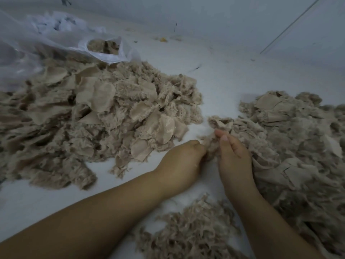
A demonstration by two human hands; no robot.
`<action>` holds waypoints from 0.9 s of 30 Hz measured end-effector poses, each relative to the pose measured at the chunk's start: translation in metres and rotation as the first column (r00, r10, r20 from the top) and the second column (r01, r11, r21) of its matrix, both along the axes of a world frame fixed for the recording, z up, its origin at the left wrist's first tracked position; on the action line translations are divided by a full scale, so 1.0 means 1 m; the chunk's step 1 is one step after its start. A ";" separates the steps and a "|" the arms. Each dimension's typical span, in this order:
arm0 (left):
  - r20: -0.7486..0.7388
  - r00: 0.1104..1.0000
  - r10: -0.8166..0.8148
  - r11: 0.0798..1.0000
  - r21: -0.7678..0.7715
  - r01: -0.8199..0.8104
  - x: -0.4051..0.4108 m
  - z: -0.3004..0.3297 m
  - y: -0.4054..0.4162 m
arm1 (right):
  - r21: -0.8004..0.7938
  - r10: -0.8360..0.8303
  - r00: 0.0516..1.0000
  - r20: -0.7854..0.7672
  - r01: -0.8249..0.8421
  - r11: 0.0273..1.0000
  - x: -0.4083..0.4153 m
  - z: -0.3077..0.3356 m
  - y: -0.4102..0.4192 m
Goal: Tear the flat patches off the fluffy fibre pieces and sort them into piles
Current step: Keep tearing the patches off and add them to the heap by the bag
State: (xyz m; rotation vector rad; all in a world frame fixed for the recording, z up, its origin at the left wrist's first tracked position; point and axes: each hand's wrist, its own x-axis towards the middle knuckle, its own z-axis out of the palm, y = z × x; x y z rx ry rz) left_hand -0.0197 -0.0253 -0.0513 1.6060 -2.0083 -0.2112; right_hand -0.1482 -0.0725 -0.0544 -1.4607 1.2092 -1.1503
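At centre right of the frame, my left hand and right hand both pinch one fluffy fibre piece, fingers curled on it: tearing is apparently in hand. Next, I judge, opposed pulls must free its flat patch. Left: a pile of woven patches and shaggy fibre. Right: a second pile. Bottom: loose strands on the white surface.
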 end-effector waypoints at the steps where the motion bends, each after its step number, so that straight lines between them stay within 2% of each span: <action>1: -0.115 0.992 0.055 0.998 0.012 -0.054 0.003 0.001 -0.001 | -0.009 -0.004 1.000 -0.025 0.004 1.000 0.000 -0.002 -0.001; 2: -0.256 0.961 0.108 0.994 0.024 -0.105 0.006 0.003 -0.002 | -0.013 -0.005 0.999 -0.041 0.004 1.000 0.000 -0.003 -0.001; 4: -0.518 0.834 0.191 0.982 0.091 -0.168 0.012 0.006 -0.001 | -0.008 0.041 0.998 -0.048 -0.042 0.999 -0.001 -0.005 -0.003; 5: -0.603 0.767 0.221 0.975 0.144 -0.168 0.013 0.008 0.000 | -0.010 0.094 0.993 -0.074 -0.095 0.995 -0.001 -0.006 -0.003; 8: -0.746 0.605 0.278 0.958 0.257 -0.123 0.013 0.011 0.003 | -0.105 0.206 0.902 -0.379 -0.262 0.959 -0.002 -0.009 -0.002; 10: -0.767 0.563 0.308 0.947 0.304 -0.104 0.012 0.012 0.004 | -0.152 0.170 0.877 -0.448 -0.262 0.953 -0.001 -0.009 0.000; 12: -0.774 0.560 0.296 0.945 0.324 -0.052 0.010 0.012 0.004 | -0.132 0.147 0.915 -0.376 -0.209 0.969 -0.001 -0.007 0.002; 15: -0.708 0.653 0.268 0.953 0.296 -0.071 0.007 0.005 0.002 | -0.081 0.164 0.946 -0.279 -0.194 0.978 -0.003 -0.006 0.004; 17: -0.692 0.677 0.249 0.966 0.228 -0.123 0.006 0.004 0.001 | -0.098 0.134 0.942 -0.308 -0.171 0.980 -0.001 -0.008 0.004; 27: -0.895 0.384 0.227 0.970 0.173 -0.172 0.009 0.006 0.006 | -0.176 0.132 0.911 -0.391 -0.214 0.961 0.000 -0.008 0.004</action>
